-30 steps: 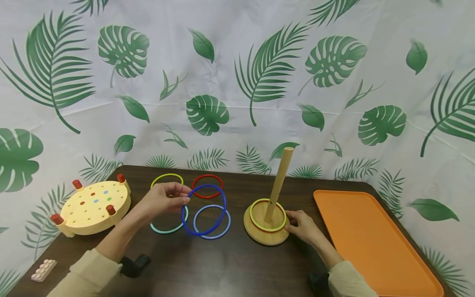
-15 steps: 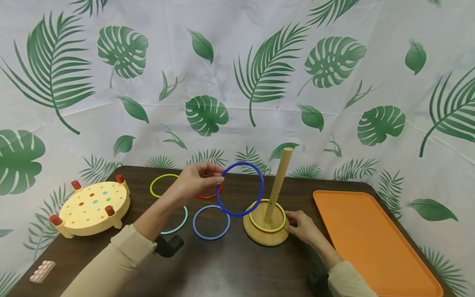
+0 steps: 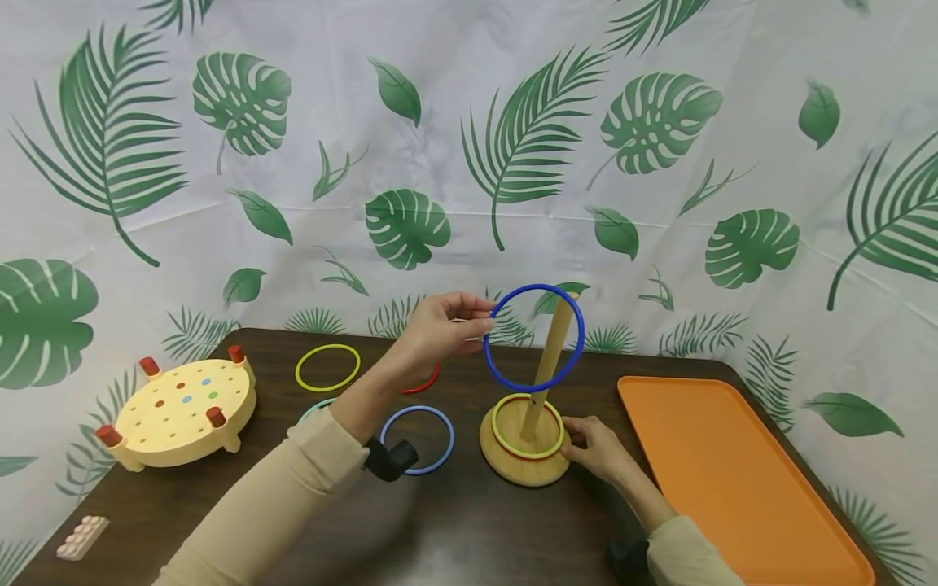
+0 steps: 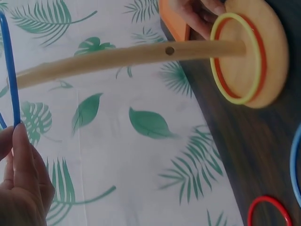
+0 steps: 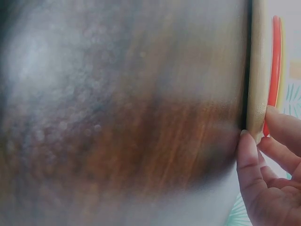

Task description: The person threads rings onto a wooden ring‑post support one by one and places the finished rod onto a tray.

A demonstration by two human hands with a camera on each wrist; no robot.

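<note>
The left hand (image 3: 447, 330) pinches the edge of a thin, deep-blue plastic-looking ring (image 3: 583, 334) between thumb and fingers, holding it up tilted to the right of that grip. Seen through the ring is a tall, round, pale wooden post (image 3: 554, 350); both the ring's top and bottom pass in front of it, so it does not look threaded. Lower right of the left-hand grip, the right hand (image 3: 599, 449) grips the edge of the round pale wooden base (image 3: 506, 467) that carries the post. Around the post's foot, just beside the right hand's fingertips, lie a thin yellow-green ring (image 3: 528, 455) and, under it, a red ring (image 4: 265, 66). Below the left-hand grip, a light-blue ring (image 3: 452, 439) lies on the dark wooden table (image 3: 476, 529).

The step in hand looks like bringing the blue ring to the post. The next move probably calls for lifting and levelling it over the tip, then lowering it while the right hand steadies the base
</note>
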